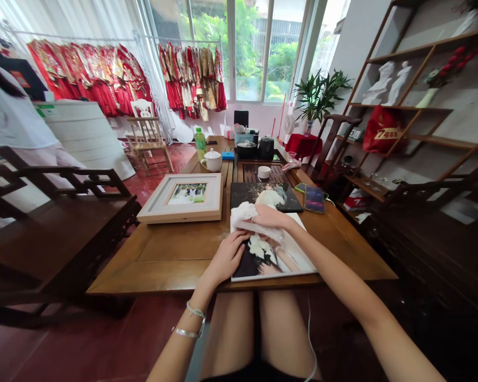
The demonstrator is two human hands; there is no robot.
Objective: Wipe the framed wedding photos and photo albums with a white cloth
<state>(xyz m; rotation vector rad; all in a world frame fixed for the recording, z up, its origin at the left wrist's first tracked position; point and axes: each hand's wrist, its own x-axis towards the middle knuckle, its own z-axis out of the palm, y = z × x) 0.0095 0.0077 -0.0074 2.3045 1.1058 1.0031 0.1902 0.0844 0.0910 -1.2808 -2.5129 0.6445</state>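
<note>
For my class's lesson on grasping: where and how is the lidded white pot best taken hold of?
Probably by its loop handle, coming from the near left: this sticks out leftward from the upright white pot, and the green bottle stands close behind that side.

Crumpled white cloth atop a photo panel; panel flat, picture-side up, on wooden table
</note>
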